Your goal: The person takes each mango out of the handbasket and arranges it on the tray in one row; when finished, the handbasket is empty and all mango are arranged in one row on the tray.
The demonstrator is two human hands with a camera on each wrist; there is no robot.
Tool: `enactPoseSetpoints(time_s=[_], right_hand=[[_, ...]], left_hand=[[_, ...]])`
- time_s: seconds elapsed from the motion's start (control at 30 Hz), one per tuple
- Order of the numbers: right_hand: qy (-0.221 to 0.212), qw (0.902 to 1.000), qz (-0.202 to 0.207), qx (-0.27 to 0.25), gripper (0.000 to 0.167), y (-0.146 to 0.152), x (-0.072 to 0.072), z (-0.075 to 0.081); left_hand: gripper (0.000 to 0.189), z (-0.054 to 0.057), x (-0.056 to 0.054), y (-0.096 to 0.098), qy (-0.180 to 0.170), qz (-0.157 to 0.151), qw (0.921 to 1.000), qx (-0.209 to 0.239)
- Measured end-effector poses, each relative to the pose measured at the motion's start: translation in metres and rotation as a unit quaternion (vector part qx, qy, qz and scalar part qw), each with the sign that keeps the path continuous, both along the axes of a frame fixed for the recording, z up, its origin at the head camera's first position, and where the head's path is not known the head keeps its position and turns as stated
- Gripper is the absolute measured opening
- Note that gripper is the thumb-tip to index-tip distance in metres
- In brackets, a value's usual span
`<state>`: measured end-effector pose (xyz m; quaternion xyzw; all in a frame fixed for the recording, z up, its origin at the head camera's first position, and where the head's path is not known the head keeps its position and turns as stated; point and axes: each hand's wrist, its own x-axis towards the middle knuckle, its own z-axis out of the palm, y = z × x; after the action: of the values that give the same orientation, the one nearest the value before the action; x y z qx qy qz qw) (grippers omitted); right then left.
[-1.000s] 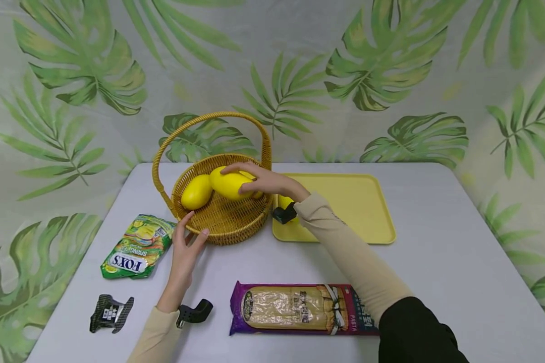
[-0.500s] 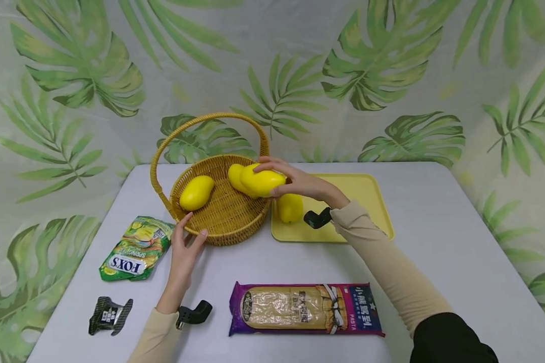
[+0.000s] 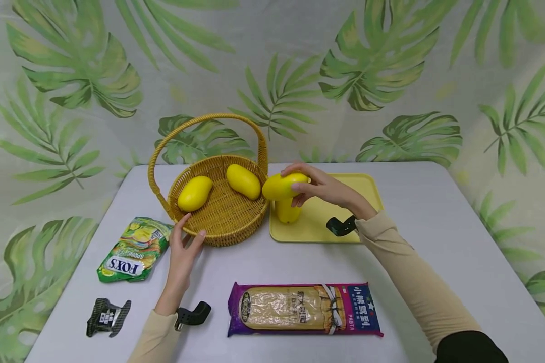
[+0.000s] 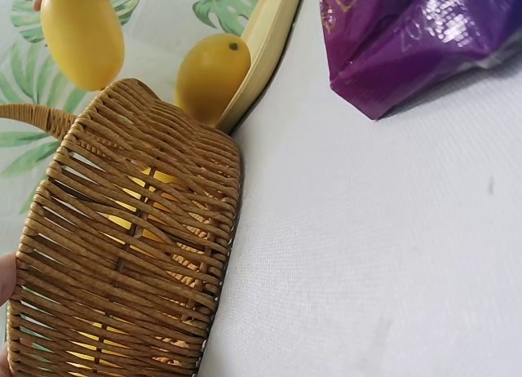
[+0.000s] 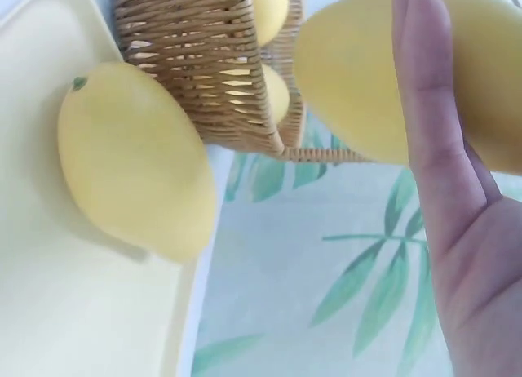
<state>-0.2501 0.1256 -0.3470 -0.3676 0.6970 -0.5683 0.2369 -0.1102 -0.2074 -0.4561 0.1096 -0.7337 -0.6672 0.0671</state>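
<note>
In the head view my right hand [image 3: 315, 186] holds a yellow mango [image 3: 279, 186] by its right end, above the tray's left edge. Fingers and thumb close on its sides, and a finger crosses it in the right wrist view. Below it, a second mango [image 5: 134, 161] lies on the pale yellow tray [image 3: 336, 229]. My left hand [image 3: 181, 257] rests at the near left rim of the wicker basket [image 3: 227, 234], thumb and forefinger spread along the rim. Inside the basket are two mangoes, one at left [image 3: 195, 194] and one at right [image 3: 243, 181].
Left of the basket lies a green Fox's bag [image 3: 133, 249]. A purple pasta pack [image 3: 304, 308] lies along the table's near side. A small black patterned object [image 3: 108, 317] is at the near left. The basket's tall handle [image 3: 209, 118] arches up.
My right hand has carried the mango rightward out of the basket to over the tray, uncovering the right-hand mango in the basket. My left hand has stayed at the rim.
</note>
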Motion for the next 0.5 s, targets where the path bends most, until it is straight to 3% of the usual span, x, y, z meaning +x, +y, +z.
enactPoseSetpoints(time_s=[0.3, 0.5], right_hand=[[-0.021, 0.9993, -0.016, -0.028, 0.042, 0.019, 0.007, 0.004], [0.028, 0.9981, -0.05, 0.023, 0.041, 0.026, 0.012, 0.007]], left_hand=[[0.063, 0.001, 0.001, 0.001, -0.005, -0.001, 1.0, 0.0], [0.063, 0.001, 0.001, 0.002, -0.004, -0.001, 1.0, 0.0]])
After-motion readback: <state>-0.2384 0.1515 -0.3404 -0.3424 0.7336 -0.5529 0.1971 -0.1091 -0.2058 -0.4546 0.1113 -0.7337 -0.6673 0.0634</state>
